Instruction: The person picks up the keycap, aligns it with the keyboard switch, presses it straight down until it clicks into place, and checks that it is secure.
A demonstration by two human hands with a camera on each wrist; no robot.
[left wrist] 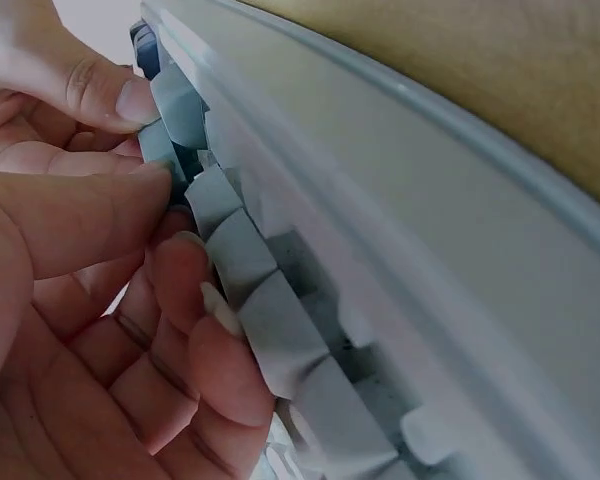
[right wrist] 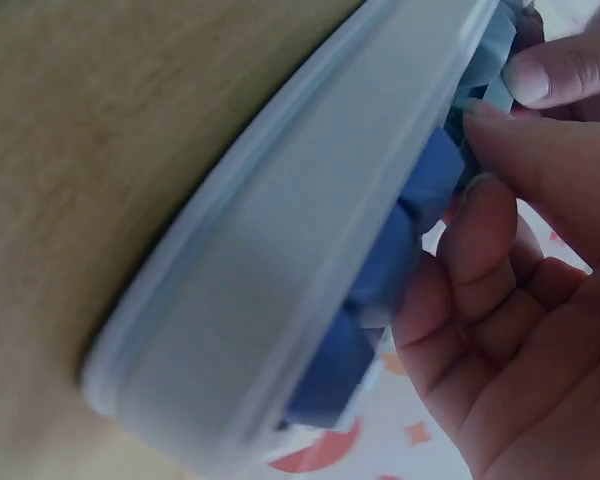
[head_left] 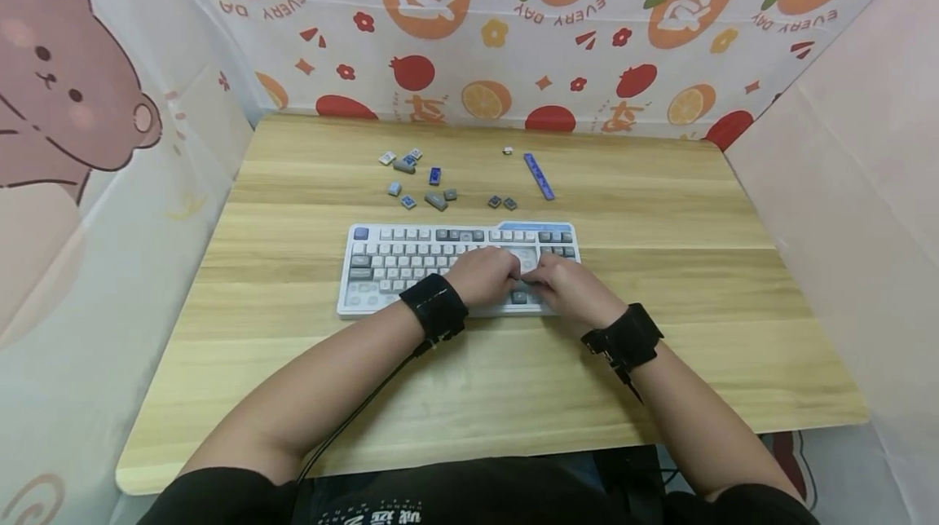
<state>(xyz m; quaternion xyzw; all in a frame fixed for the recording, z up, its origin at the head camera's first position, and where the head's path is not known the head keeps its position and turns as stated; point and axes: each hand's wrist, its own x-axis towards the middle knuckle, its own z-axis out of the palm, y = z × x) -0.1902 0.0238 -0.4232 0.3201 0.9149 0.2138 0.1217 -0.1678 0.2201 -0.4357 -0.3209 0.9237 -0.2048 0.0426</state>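
One grey keycap (left wrist: 159, 147) is pinched at the tips of the left hand (head_left: 484, 276) and right hand (head_left: 568, 287), fingers curled close, both equally near; its long axis cannot be told. Beneath the fingertips, the keyboard (head_left: 411, 260) is supported by the wooden table (head_left: 660, 223), and little room is left by neighbouring keys (left wrist: 283, 333).

Fruit-printed cloth (head_left: 451, 52) is hanging behind a wooden table (head_left: 660, 223) while bear-printed cloth (head_left: 73, 77) and pale cloth (head_left: 836, 158) are lining its left and right sides, forming a small curtained desk booth.
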